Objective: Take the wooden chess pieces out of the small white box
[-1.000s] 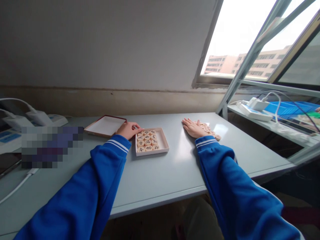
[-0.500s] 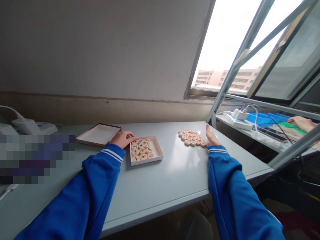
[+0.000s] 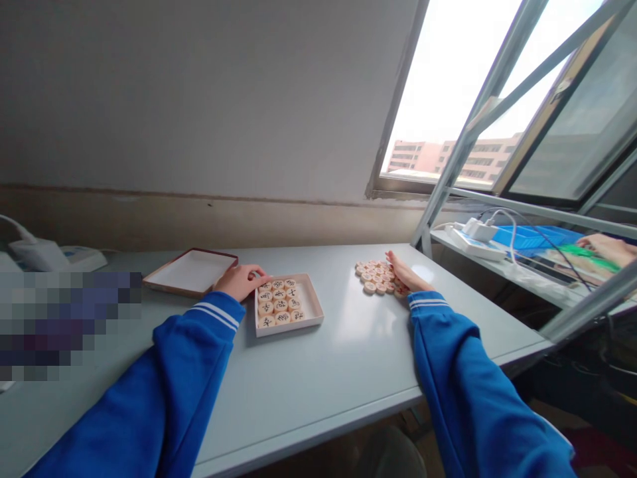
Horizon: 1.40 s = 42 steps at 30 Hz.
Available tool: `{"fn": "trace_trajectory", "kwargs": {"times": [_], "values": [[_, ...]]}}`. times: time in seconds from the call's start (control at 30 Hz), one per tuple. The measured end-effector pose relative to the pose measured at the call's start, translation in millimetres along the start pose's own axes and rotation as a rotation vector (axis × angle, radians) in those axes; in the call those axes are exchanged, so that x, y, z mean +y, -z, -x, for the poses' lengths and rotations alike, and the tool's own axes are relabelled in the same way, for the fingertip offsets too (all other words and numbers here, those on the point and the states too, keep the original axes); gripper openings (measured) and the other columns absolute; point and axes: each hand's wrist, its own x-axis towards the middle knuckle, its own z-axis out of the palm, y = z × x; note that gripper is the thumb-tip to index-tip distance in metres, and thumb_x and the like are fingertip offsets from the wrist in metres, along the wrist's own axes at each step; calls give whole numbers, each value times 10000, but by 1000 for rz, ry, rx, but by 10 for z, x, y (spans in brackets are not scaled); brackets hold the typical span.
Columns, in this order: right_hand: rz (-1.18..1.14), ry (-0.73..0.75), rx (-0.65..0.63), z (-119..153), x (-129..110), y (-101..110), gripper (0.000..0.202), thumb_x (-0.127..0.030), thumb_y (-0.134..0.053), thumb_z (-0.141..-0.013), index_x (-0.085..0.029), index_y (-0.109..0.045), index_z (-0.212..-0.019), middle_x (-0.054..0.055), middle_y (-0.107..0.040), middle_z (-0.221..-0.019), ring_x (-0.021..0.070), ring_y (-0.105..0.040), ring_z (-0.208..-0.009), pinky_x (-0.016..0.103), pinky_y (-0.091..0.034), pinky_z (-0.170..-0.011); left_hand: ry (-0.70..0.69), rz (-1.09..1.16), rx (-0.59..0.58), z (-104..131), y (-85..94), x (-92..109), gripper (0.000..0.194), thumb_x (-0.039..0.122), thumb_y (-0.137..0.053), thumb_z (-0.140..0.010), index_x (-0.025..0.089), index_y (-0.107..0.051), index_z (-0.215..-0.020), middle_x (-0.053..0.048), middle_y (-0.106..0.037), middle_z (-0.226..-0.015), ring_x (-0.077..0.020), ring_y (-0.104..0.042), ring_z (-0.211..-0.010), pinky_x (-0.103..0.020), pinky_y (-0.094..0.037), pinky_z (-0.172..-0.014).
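Your right hand (image 3: pixel 404 280) lies flat and open against the loose pieces (image 3: pixel 374 275), gripping none; sweep them gently together. Your left hand (image 3: pixel 239 281) steadies the box (image 3: pixel 314 307) (fingers curled on its edge), mid-table; hold it firm.

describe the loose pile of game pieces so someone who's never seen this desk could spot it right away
Start at the grey table under the open window and look toward its far right corner. There a flat cluster of round wooden pieces lies bare on the tabletop, the right hand resting against its right side. Unlike the pieces lined up in the shallow box by the left hand, these sit in no container.
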Motion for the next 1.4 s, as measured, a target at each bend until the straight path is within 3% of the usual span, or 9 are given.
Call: {"fn": "trace_trajectory", "kwargs": {"times": [0.3,0.47,0.67,0.87,1.1,1.2,1.27,1.33,1.4], "values": [[-98,-105,-138,149,-161,148,729,-634,-179,-798,-145,-308,-1323,106,-334,-1347,212,-336,-1219,360,-284,-1005,-14,-1,6,-16,-16,-19,347,522,-469,-687,221,-618,-776,-16,-667,-704,-177,-588,-687,-252,-379,-589],[-202,-183,-67,168,-191,119,783,-648,-109,-788,-114,-219,-1349,112,-227,-1394,197,-229,-1269,368,-245,-1024,-33,-4,14,-13,-16,-18,329,502,-462,-704,220,-617,-773,-11,-669,-697,-169,-591,-679,-246,-384,-597],[-200,-193,48,114,-115,21,810,-693,-56,-745,-176,-273,-1329,93,-251,-1391,216,-221,-1273,409,-288,-994,-30,-33,13,-2,-11,-3,333,498,-461,-707,214,-616,-789,-19,-669,-714,-174,-591,-686,-248,-389,-609],[-214,-216,98,79,-81,-29,723,-609,-63,-797,-165,-271,-1328,107,-278,-1379,205,-235,-1269,357,-310,-979,-27,-42,8,1,-3,2,341,504,-452,-706,215,-612,-790,-21,-665,-713,-178,-588,-685,-254,-385,-610],[-205,-208,148,130,-242,35,618,-470,-129,-844,-77,-300,-1289,161,-324,-1342,207,-303,-1235,357,-318,-965,-17,19,6,-11,-25,-19,343,514,-470,-686,215,-617,-769,-19,-666,-709,-175,-590,-681,-252,-388,-598],[-158,-55,229,194,-430,55,515,-434,-270,-829,-118,-386,-1220,134,-412,-1277,198,-376,-1176,353,-299,-974,-27,46,17,-36,-37,-48,357,524,-480,-672,210,-623,-766,-24,-666,-701,-176,-585,-669,-255,-391,-602],[-114,145,183,278,-648,-1,435,-419,-350,-810,-147,-476,-1126,108,-519,-1157,204,-478,-1052,369,-355,-916,-54,79,-4,-60,-42,-83,385,541,-479,-663,202,-626,-769,-23,-658,-659,-173,-577,-634,-258,-393,-595],[-72,348,-3,392,-942,-129,334,-387,-386,-811,-185,-547,-1022,71,-590,-1020,190,-539,-915,357,-410,-825,-89,122,-41,-86,-47,-129,418,563,-477,-653,188,-629,-758,-19,-638,-596,-167,-560,-587,-256,-391,-573],[10,554,-212,513,-1270,-309,247,-326,-439,-808,-218,-577,-982,51,-590,-1007,181,-528,-910,336,-415,-788,-113,165,-63,-111,-54,-175,439,574,-481,-641,174,-635,-738,-14,-611,-538,-161,-539,-548,-252,-381,-537]]}}
